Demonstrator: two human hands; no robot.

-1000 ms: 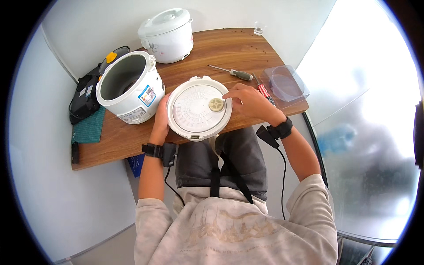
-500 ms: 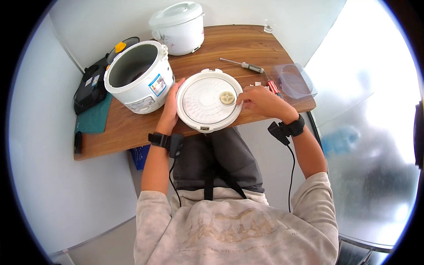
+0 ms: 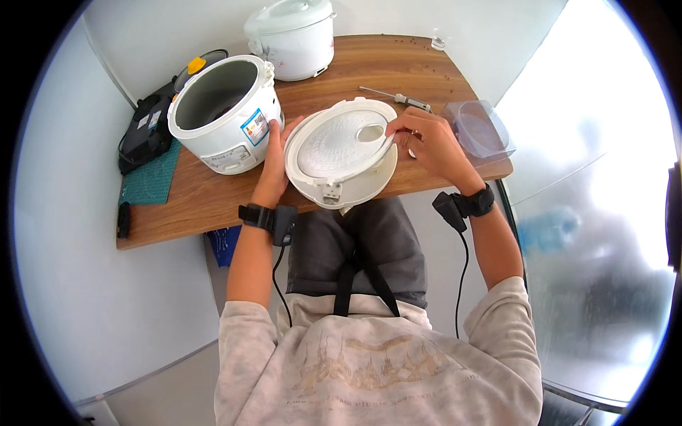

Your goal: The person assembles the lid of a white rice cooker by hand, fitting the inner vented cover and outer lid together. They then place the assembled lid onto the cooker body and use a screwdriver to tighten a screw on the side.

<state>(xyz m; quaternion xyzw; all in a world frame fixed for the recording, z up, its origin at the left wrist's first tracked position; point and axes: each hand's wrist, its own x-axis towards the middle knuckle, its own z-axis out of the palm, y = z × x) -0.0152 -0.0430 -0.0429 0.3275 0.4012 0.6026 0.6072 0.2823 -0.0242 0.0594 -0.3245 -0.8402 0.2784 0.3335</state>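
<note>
Two grips. With the right hand [image 3: 439,149], a narrow pinch of the fingers [image 3: 405,128] on the two o'clock edge of a round white inner plate [image 3: 330,148], just beside its oval hole [image 3: 370,133]. With the left hand [image 3: 275,157], a cupped hold at nine o'clock on the rim of a white lid shell [image 3: 375,181]. Inner plate over that shell, tilted, raised toward three o'clock, with a gap at five. All at the near edge of a wooden tabletop [image 3: 199,206].

At ten o'clock, close to the left hand, an open white cooker body [image 3: 206,145]. Toward eleven, a lidded white cooker [image 3: 302,50]. Between one and two, a grey-handled screwdriver [image 3: 412,104] and, farther off, a small clear cup [image 3: 439,44]. At three, beyond the right hand, a clear plastic box [image 3: 490,138]. At nine, a black device [image 3: 145,131] and a green mat [image 3: 150,183].
</note>
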